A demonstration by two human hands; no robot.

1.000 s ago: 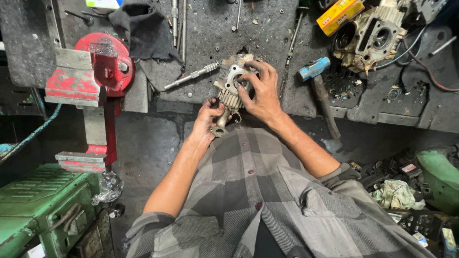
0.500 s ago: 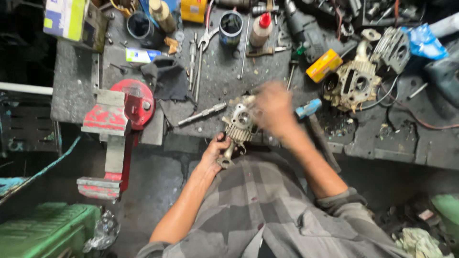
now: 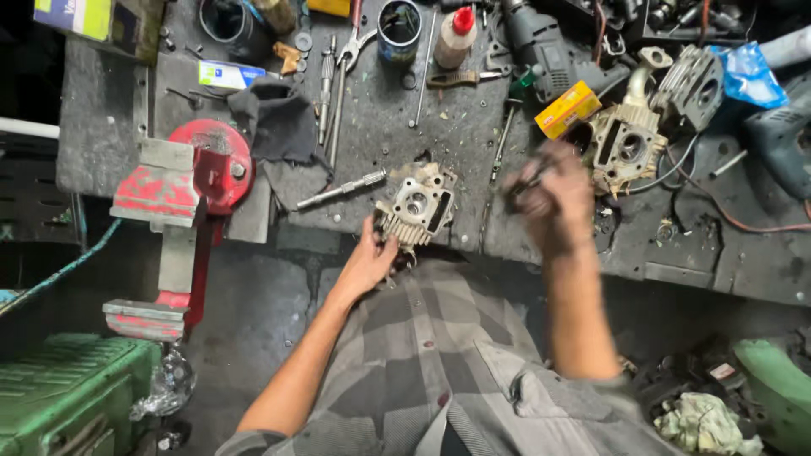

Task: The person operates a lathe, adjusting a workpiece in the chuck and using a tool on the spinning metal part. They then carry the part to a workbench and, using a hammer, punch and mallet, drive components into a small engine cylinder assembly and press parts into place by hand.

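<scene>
A finned grey metal cylinder head (image 3: 414,205) sits at the frame's centre on the bench's near edge, tilted, ports facing up, gripped from below at its lower left fins.

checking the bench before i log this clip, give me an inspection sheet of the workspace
surface: dark, grimy workbench, littered with small debris
job's things: finned metal engine part at the bench's front edge
clutter: red vise, dark rag, second engine part, yellow box, red-capped bottle, can, power drill
grippers: left hand grips the finned part's lower left; right hand is motion-blurred above the bench, apart from the part; whether it holds anything cannot be told
cables: thin wires trail over the bench's right side
surroundings: green case lower left, crumpled cloth lower right
</scene>
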